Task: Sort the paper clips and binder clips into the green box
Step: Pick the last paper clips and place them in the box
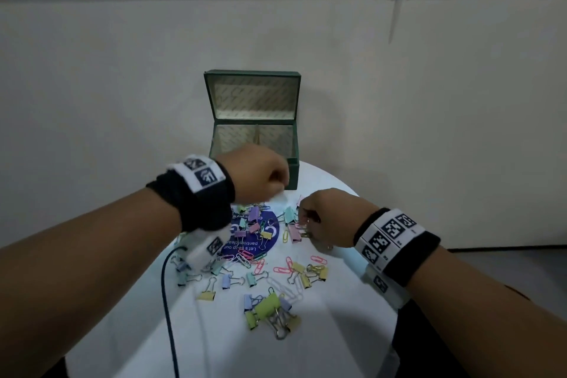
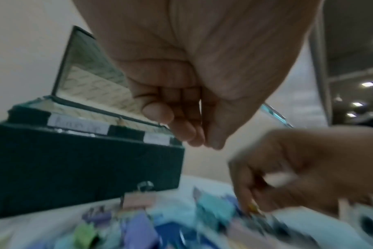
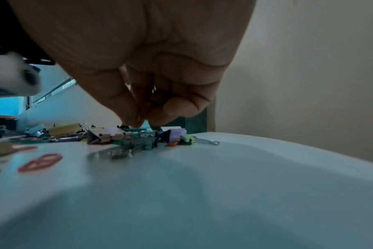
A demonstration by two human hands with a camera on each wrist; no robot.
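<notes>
Seen from the left wrist, the left hand (image 2: 181,80) fills the upper middle, its fingers (image 2: 158,112) curled toward the palm with nothing visible in the grip. At 9 o'clock stands the green box (image 2: 85,161), lid raised, with two white labels (image 2: 78,125) on its front rim. At 4 o'clock the right hand (image 2: 305,170) reaches down, fingertips among the blurred binder clips (image 2: 138,230) that cover the white bench (image 2: 202,185) from 6 to 7 o'clock.
</notes>
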